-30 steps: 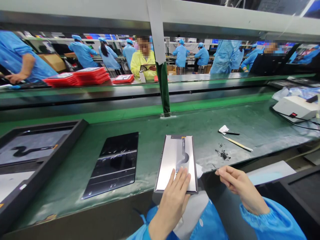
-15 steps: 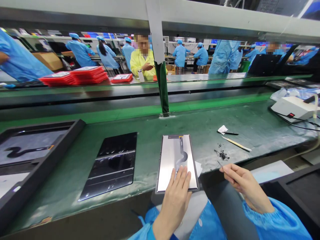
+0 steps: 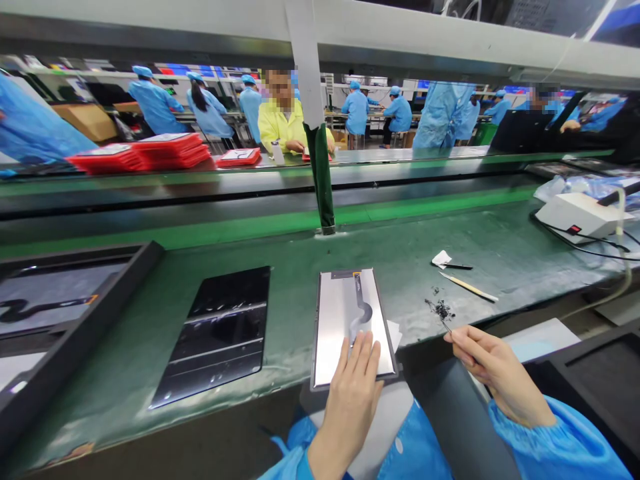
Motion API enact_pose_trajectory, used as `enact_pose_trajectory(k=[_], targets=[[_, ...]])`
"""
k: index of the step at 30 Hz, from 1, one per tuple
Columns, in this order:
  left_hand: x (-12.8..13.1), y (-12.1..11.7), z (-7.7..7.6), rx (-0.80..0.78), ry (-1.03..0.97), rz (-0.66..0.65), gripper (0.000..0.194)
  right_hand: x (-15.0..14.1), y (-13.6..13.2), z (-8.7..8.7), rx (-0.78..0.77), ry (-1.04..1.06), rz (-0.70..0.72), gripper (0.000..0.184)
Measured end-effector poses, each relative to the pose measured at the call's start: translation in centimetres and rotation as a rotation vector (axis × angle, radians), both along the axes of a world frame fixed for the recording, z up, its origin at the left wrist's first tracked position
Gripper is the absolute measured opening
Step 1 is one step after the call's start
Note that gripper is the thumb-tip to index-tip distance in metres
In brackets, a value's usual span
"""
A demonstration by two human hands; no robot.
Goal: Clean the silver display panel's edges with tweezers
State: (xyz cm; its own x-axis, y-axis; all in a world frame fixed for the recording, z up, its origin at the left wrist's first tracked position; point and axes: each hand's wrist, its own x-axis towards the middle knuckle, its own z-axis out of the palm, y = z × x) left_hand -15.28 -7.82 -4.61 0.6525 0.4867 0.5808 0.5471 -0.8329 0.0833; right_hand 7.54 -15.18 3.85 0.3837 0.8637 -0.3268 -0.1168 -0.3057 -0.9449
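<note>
A silver display panel [image 3: 345, 313] with a dark flex cable lies face down on the green bench [image 3: 280, 267], its near end at the front edge. My left hand [image 3: 353, 393] rests flat on that near end, fingers together and stretched out. To the right, my right hand [image 3: 493, 377] pinches a thin dark pointed tool [image 3: 445, 325], whose tip is just short of a small heap of black scraps [image 3: 439, 309].
A black glass panel [image 3: 220, 333] lies left of the display panel, and a black tray [image 3: 60, 313] stands further left. A cream stick [image 3: 467, 287], a dark pen and a white scrap lie at right, a white box [image 3: 575, 215] beyond. Other people work behind.
My right hand with the thin tool has shifted slightly right and up toward the black scraps. My left hand stays on the display panel.
</note>
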Motion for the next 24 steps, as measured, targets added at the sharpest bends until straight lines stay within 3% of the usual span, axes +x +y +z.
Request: enact_pose_trajectory(k=[14,19,24], targets=[[0.4,0.1,0.1,0.040,0.031,0.014,0.045,0.8,-1.1,0.5,0.019,0.027,-0.069,0.054],[0.0,0.3,-0.1,-0.018,-0.004,-0.019,0.045,0.3,-1.4,0.6,0.031,0.017,-0.072,0.055],[0.1,0.8,2.1,-0.210,-0.059,-0.095,0.038,-2.2,-1.4,1.0,0.038,-0.030,0.046,0.054]])
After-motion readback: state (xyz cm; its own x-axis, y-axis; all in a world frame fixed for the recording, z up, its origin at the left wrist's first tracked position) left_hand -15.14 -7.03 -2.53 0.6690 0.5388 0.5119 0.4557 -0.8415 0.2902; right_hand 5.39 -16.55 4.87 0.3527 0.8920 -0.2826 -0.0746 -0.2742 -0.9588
